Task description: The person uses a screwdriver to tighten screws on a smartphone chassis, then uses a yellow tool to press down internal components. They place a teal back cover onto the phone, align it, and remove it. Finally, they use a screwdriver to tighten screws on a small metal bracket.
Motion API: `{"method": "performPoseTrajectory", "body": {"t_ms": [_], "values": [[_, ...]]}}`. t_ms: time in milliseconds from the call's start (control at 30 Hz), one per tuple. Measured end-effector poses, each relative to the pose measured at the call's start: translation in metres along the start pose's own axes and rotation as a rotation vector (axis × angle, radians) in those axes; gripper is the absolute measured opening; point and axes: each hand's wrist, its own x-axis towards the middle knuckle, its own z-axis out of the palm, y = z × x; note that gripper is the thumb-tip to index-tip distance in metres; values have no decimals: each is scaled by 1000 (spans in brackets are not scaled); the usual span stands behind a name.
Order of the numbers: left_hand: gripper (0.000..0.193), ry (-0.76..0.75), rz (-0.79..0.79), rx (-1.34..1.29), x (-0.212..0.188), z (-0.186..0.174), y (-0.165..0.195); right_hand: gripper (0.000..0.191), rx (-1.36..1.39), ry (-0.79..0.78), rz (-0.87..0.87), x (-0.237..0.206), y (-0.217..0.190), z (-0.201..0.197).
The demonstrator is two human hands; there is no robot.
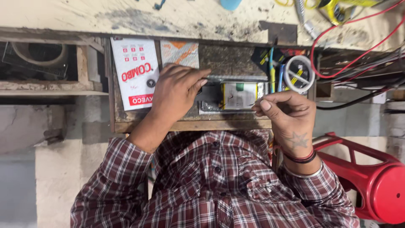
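Phone (230, 98), back cover off, pale battery exposed, lies in an open wooden drawer (190, 125) at centre frame. Nearest the camera: plaid shirt sleeves. Left hand (177, 90) lies flat, palm down, fingers (198, 80) together, pressing on the phone's dark end at 9 o'clock of the battery. Right hand (287, 114), at 3 o'clock of the phone, has its fingers pinched narrow at the phone's edge; whether they hold anything, cannot tell. Red stool (375, 185) at 4 o'clock. White printed box (135, 71) at 10 o'clock in the drawer; round tape roll (298, 74) at 2 o'clock. Farther off, at 12 o'clock, scuffed worktop (168, 17) with red wires (358, 55).
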Motion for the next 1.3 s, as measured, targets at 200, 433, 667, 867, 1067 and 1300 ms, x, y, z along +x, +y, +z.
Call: {"method": "performPoseTrajectory", "body": {"t_ms": [200, 433, 667, 867, 1067, 1300], "values": [[24, -9, 3, 23, -7, 4, -6, 9, -239, -32, -141, -12, 11, 13], [27, -33, 10, 55, -12, 6, -7, 11, -569, -105, -347, -20, 15, 17], [29, -55, 26, 57, -15, -1, -5, 11, -421, -120, -218, -29, 26, 19], [29, -72, 20, 62, -17, -2, -3, 15, -412, -70, -130, -37, 28, 17], [29, -76, 15, 50, -20, -4, -3, 12, -461, -93, -231, -39, 28, 11], [29, -74, 11, 37, -20, -4, 0, 8, -321, -35, -67, -47, 30, 3]]}}
